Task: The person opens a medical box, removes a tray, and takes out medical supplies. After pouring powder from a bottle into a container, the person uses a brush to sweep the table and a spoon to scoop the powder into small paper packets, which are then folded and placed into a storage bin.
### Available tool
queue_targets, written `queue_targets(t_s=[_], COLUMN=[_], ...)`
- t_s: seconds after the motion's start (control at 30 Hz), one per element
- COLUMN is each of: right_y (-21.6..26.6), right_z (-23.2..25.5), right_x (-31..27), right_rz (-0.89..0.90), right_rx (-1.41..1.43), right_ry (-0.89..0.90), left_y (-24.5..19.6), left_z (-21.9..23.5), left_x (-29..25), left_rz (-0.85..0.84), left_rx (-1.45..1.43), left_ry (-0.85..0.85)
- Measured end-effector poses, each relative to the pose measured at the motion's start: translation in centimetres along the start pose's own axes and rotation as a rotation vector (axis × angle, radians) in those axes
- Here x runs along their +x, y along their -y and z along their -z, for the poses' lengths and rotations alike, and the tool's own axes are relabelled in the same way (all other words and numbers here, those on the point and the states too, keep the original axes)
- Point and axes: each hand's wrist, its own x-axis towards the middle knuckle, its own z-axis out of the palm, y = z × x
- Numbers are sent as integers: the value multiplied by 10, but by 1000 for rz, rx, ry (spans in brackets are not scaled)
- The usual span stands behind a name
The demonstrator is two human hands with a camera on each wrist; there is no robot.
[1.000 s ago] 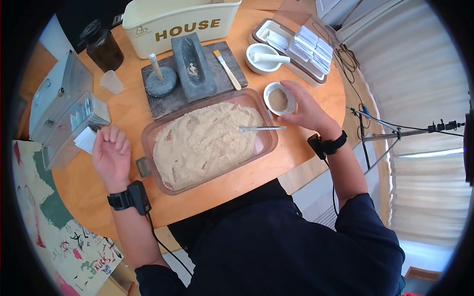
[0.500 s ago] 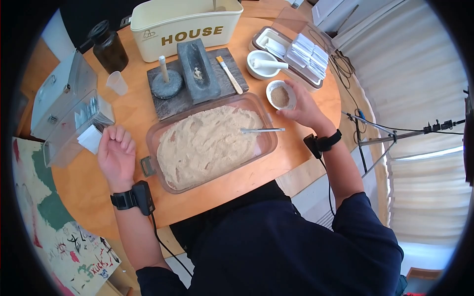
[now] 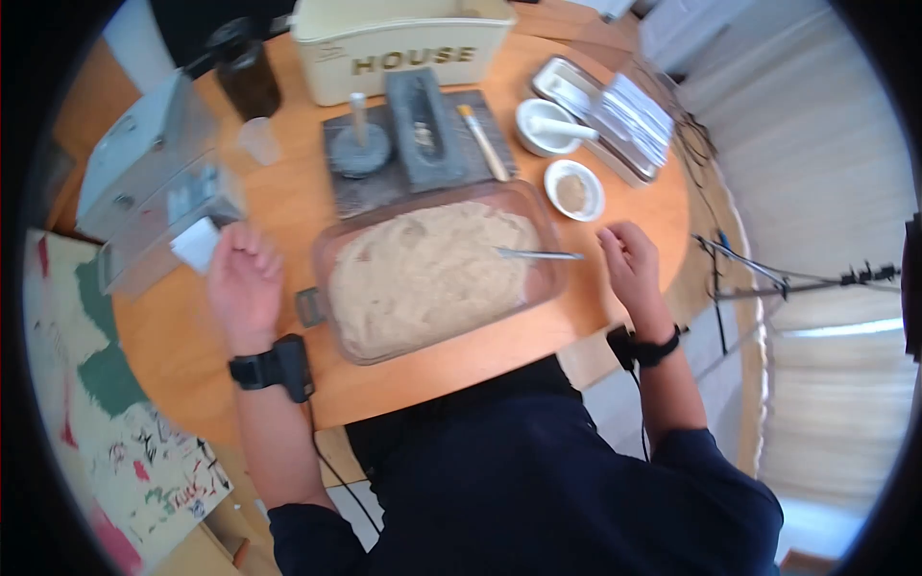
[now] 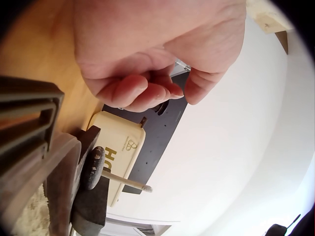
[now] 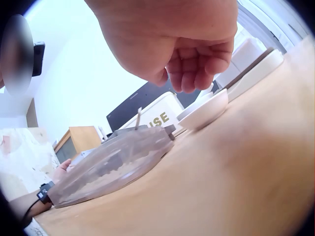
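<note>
A clear plastic tub (image 3: 325, 331) of pale beige powder (image 3: 432, 274) lies between my hands, with metal tweezers (image 3: 543, 254) across its right rim. To its right my right hand (image 3: 632, 267) hovers with loosely curled fingers and holds nothing. Just beyond those fingers stands a small white bowl (image 3: 589, 206) of brownish powder, apart from the hand; the right wrist view shows the bowl (image 5: 206, 112) below the fingertips. My left hand (image 3: 246, 288), palm up and fingers loosely bent, rests left of the tub beside a white paper slip (image 3: 196, 244). The left wrist view shows nothing in its fingers.
Behind the tub, a dark board (image 3: 355, 200) carries a stone trough (image 3: 451, 158), a stone grinding wheel (image 3: 360, 154) and a brush (image 3: 487, 147). A white mortar (image 3: 540, 142), a box of paper packets (image 3: 629, 120), a cream bin (image 3: 327, 82) and a brown jar (image 3: 250, 82) stand around.
My right hand has let go of the small white bowl and drawn back toward me, its fingers curling in. The head view has shifted; the left hand stays beside the tub.
</note>
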Motion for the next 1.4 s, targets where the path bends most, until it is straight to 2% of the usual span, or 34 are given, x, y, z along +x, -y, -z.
queue_targets(t_s=[0.03, 0.07, 0.1, 0.2, 0.27, 0.3, 0.37, 0.4, 0.47, 0.5, 0.57, 0.63, 0.7, 0.77, 0.97, 1.17, 1.2, 1.23, 1.37, 1.4], right_y=[-8, -12, -13, -13, -15, -18, -17, -16, -16, -12, -11, -9, -9, -11, -13, -13, -7, -11, -14, -12], right_z=[-7, -14, -19, -30, -29, -29, -33, -35, -35, -34, -34, -33, -31, -31, -30, -33, -27, -29, -9, 5], right_x=[-7, -13, -17, -21, -26, -28, -28, -29, -31, -31, -29, -31, -32, -31, -30, -30, -29, -29, -17, -2], right_rz=[6, -145, -192, -217, -215, -223, -225, -221, -195, -179, -157, -107, -156, -190, -170, -159, -223, -167, -197, -96], right_rx=[37, 160, 237, 365, 376, 376, 409, 431, 434, 400, 398, 388, 432, 505, 509, 448, 466, 465, 461, 317], right_ry=[-16, -7, -2, -40, -20, -23, -5, 0, -21, -23, -25, -41, -29, -20, -6, -44, -16, -48, -8, 24], left_y=[-1, 0, -1, -3, -5, -4, -8, -10, -10, -8, -2, 4, 14, 19, 28, 29, 28, 28, 18, 15], left_z=[-2, -6, -9, -25, -44, -56, -78, -81, -81, -75, -63, -80, -90, -94, -103, -85, -91, -95, -99, -97], left_x=[-1, -1, -2, -3, -4, -2, 7, 13, 33, 42, 59, 69, 73, 73, 71, 71, 70, 68, 52, 46], left_rz=[-6, -9, -28, -50, -58, -62, 42, 34, 118, 115, -154, -136, -119, -75, 21, -59, -17, 0, 35, 78], left_rx=[-17, -31, 9, 149, 566, 579, 1066, 1085, 1389, 1399, 1847, 1910, 1968, 1837, 1852, 1750, 1746, 1772, 1704, 1686], left_ry=[-9, -17, -29, -39, -168, -171, -221, -231, -251, -252, -141, -145, -150, -125, -122, -27, -44, -38, -58, -92])
